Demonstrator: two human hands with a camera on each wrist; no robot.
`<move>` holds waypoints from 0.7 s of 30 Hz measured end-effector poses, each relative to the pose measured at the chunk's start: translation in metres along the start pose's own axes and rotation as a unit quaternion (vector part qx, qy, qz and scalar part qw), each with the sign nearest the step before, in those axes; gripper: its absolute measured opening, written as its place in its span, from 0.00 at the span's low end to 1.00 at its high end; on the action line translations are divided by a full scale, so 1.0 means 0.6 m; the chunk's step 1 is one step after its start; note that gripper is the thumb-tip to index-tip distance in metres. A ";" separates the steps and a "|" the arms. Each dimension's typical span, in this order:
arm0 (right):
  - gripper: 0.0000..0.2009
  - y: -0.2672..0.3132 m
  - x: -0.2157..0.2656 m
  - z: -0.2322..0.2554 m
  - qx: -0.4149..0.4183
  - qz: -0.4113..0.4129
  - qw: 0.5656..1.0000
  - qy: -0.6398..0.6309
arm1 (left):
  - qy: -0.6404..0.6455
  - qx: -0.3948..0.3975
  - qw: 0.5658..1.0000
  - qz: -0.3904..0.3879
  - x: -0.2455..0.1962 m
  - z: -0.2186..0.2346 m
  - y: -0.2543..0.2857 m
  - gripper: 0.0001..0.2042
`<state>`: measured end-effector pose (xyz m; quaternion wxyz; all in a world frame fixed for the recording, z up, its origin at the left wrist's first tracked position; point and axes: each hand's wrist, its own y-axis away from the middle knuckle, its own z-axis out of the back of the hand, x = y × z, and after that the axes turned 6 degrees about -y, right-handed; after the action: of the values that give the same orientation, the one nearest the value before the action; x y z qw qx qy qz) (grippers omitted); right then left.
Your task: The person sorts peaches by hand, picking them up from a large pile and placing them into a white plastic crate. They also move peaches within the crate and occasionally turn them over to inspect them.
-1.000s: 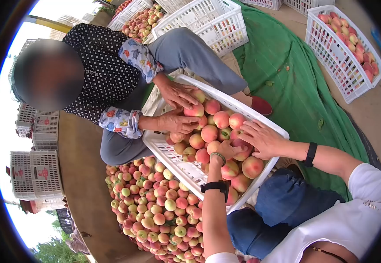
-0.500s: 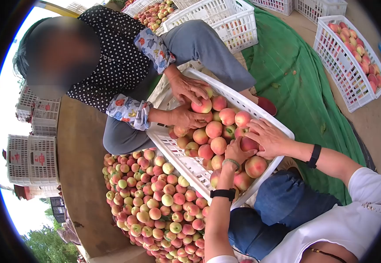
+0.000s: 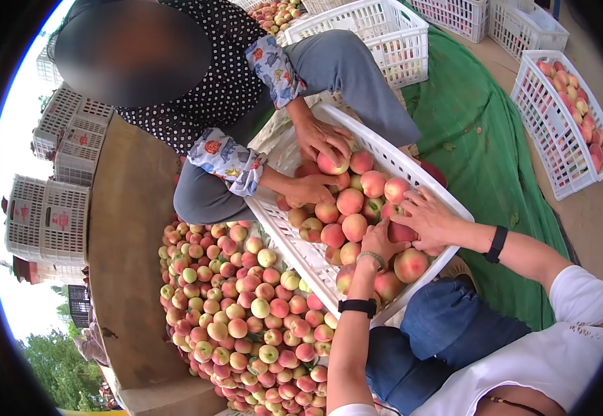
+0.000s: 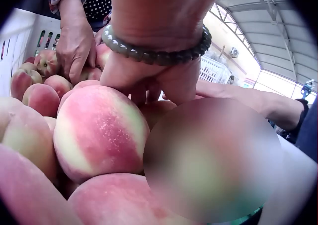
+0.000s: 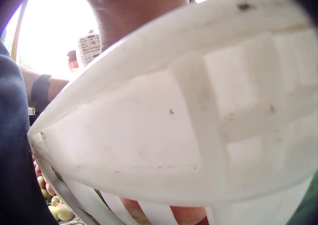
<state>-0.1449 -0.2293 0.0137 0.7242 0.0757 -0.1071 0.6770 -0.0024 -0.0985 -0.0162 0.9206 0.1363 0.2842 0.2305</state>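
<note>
In the head view, a white plastic crate (image 3: 301,267) full of peaches stands tilted across the middle. My left hand (image 3: 381,243), with a beaded bracelet and black band at the wrist, holds the near side of a dark red peach (image 3: 402,233). My right hand (image 3: 429,220) curves over the same peach from the other side, fingers spread. The left wrist view has my left hand (image 4: 154,71) reaching down behind a large peach (image 4: 99,130); its fingertips are mostly hidden. The crate's outer wall (image 5: 119,125) blocks most of the right wrist view, hiding my right fingers.
Opposite sits a person whose hands (image 3: 325,142) handle peaches at the crate's far end. A big heap of peaches (image 3: 246,312) lies to the left. Green cloth (image 3: 481,159) covers ground at right, beside another crate of peaches (image 3: 565,132). Stacked crates (image 3: 48,218) stand far left.
The head view has shifted, so the scene sits lower and further right. My left hand has come in closer around the dark red peach under my right hand. The other person's hands still work among the peaches.
</note>
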 end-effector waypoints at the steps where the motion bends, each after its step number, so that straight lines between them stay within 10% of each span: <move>1: 0.37 -0.007 -0.002 -0.004 0.002 0.002 1.000 -0.001 | 0.006 -0.003 1.000 0.004 0.006 -0.007 -0.003 0.50; 21: 0.35 -0.038 0.009 0.005 0.095 0.004 0.995 -0.032 | 0.042 -0.029 0.998 0.021 0.017 -0.015 -0.011 0.54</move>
<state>-0.1221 -0.2264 0.0190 0.7073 0.1650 -0.0658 0.6843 0.0022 -0.0979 -0.0309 0.9064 0.1054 0.3127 0.2638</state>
